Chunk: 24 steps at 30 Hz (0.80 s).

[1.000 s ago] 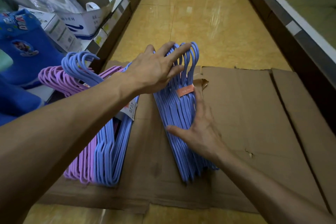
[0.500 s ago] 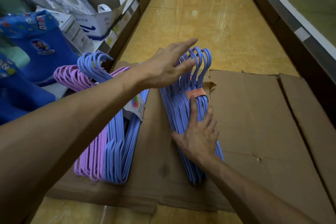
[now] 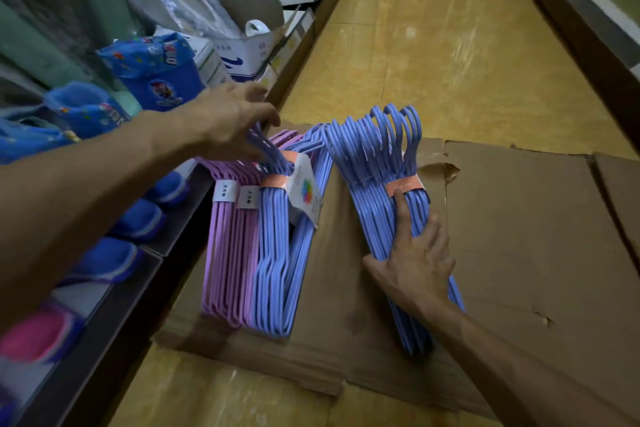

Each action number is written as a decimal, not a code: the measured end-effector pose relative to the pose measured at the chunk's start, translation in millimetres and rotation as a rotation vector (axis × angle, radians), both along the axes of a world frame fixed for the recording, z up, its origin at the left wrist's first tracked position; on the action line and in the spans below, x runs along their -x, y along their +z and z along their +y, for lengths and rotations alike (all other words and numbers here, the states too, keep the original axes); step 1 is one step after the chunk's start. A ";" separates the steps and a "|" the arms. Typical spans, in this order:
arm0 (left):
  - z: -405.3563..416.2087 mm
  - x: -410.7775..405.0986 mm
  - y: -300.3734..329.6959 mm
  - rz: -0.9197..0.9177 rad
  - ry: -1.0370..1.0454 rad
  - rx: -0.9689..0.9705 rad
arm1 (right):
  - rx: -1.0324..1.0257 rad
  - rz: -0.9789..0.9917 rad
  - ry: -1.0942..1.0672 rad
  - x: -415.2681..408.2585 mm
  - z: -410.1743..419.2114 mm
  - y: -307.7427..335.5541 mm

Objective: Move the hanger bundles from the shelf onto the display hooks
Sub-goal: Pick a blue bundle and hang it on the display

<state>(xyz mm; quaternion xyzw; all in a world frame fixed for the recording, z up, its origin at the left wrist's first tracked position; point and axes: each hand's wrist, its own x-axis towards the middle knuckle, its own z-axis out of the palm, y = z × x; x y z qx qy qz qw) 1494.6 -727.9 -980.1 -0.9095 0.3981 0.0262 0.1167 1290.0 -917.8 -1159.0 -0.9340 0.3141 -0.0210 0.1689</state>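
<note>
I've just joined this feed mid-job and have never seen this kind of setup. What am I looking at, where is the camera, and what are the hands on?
There is no machine here: a person works with two bare hands, and one wide-angle camera worn on their head looks forward and down.

Flattened brown cardboard covers the yellow floor of a shop aisle. On it lie banded bundles of plastic hangers: a pink bundle, a blue bundle beside it, and a separate blue bundle to the right.

The left hand reaches onto the hook ends of the left-side bundles; its grip is hidden. The right hand rests on the separate blue bundle, fingers fairly straight, index finger near its orange band.
</note>
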 end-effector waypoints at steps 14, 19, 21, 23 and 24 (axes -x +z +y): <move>-16.4 -6.0 -5.4 -0.011 -0.091 0.200 | -0.062 -0.005 0.031 1.7 -9.1 2.6; -27.4 -1.8 -6.1 0.185 -0.056 0.341 | -0.081 -0.015 0.042 3.4 -12.4 3.3; -28.9 2.8 -8.4 0.251 0.043 0.524 | -0.084 -0.019 0.047 3.4 -13.2 3.5; -30.1 12.8 -13.0 0.362 0.252 0.829 | -0.089 -0.014 0.048 3.2 -13.9 4.2; -30.7 18.1 -16.9 0.457 0.379 0.973 | -0.090 -0.010 0.047 3.1 -14.2 4.6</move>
